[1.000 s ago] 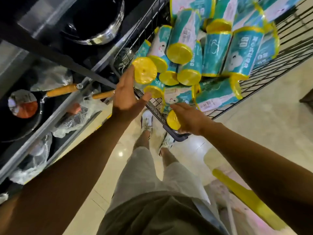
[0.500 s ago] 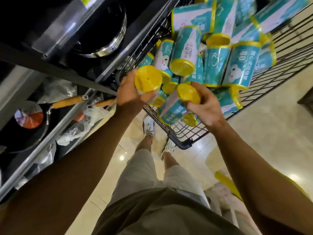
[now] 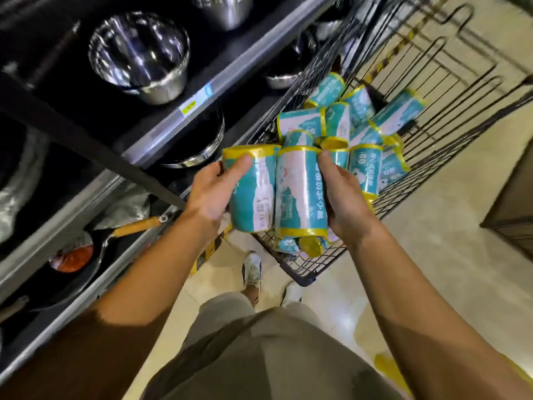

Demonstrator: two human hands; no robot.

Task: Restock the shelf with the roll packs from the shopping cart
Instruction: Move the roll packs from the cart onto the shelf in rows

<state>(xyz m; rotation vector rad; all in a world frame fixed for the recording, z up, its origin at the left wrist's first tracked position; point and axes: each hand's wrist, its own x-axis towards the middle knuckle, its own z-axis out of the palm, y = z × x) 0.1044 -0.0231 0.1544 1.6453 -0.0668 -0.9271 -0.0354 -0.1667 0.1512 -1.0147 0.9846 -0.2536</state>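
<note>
In the head view, a pale tiled shop floor (image 3: 432,255) was seen, with a dark shelf (image 3: 184,108) of steel bowls along the upper left and a wire shopping cart (image 3: 450,90) at upper right, many roll packs (image 3: 366,166) lying in it. Two packs were held side by side at frame centre, above the cart's near corner. The left hand (image 3: 210,194) was curled round the left pack (image 3: 253,189), the right hand (image 3: 343,197) round the right pack (image 3: 301,192). Each grip was closed on its pack. Both would best be kept level and carried left together.
</note>
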